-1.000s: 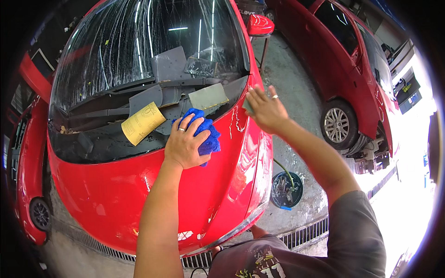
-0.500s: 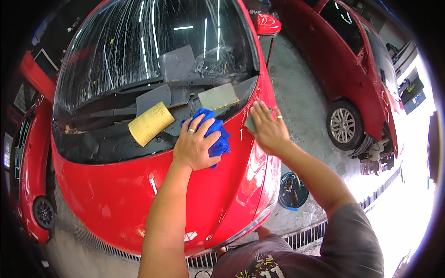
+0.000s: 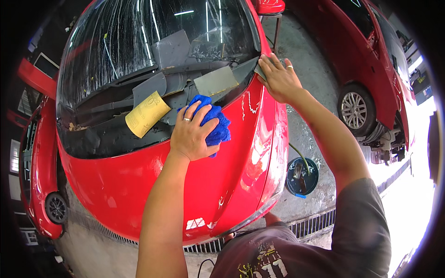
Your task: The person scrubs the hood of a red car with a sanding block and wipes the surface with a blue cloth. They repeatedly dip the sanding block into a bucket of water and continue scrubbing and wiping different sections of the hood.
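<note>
The hood (image 3: 116, 190) of a red car lies in front of me, wet and shiny. My left hand (image 3: 192, 132) is closed over a bunched blue microfiber cloth (image 3: 218, 123), resting on the hood close to the windshield base. Further right, my right hand (image 3: 282, 79) presses with flat fingers along the fender's upper edge by the windshield corner. Under its fingers shows the edge of a small grey sheet, apparently sandpaper (image 3: 260, 70); the rest is covered. A curled yellow-backed sandpaper sheet (image 3: 147, 114) and a flat grey sheet (image 3: 216, 82) lie at the windshield base.
More dark sheets (image 3: 149, 88) lie around the wipers. A dark bucket (image 3: 301, 177) with a hose in it stands on the floor, right of the car. Another red car (image 3: 357, 106) is parked further right, a third (image 3: 41, 176) at left. A drain grate (image 3: 310, 224) crosses the floor.
My right hand has slid forward along the fender edge toward the windshield corner, taking the grey sheet with it. My left hand stays on the cloth. The view has shifted slightly.
</note>
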`<state>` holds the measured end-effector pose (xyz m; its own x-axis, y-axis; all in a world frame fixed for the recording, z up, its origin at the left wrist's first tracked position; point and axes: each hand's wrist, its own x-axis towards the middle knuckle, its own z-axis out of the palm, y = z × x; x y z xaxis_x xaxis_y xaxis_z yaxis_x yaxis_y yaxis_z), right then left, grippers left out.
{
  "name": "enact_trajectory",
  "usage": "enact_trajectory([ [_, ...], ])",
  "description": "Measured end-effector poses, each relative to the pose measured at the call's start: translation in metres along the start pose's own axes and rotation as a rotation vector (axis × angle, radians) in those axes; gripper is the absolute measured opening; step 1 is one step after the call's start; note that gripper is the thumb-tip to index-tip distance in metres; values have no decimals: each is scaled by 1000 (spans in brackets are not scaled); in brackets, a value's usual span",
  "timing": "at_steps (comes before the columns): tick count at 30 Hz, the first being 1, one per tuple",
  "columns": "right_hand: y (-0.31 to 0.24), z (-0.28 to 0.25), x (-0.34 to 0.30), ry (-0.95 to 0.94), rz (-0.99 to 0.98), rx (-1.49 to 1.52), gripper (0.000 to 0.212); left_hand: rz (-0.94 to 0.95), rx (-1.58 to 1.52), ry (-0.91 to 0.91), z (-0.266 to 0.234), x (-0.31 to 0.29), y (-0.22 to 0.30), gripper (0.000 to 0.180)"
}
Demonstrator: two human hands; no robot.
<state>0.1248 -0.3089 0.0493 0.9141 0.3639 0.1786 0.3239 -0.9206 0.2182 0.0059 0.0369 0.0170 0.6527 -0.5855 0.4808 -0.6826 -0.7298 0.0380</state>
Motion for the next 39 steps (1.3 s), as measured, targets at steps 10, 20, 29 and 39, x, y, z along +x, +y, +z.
enact_trajectory([
  [10,7,-3,-7,-23,-57,-84,74,-4,16,-6,-1,1,1,65],
  [20,-134,1,-152,-29,-318,308,67,32,5,23,-1,0,0,58],
  [29,-24,27,-318,226,623,1014,39,-121,88,57,25,-7,61,52],
  [39,98,95,-450,236,1005,1185,15,-240,-34,266,112,170,113,39],
])
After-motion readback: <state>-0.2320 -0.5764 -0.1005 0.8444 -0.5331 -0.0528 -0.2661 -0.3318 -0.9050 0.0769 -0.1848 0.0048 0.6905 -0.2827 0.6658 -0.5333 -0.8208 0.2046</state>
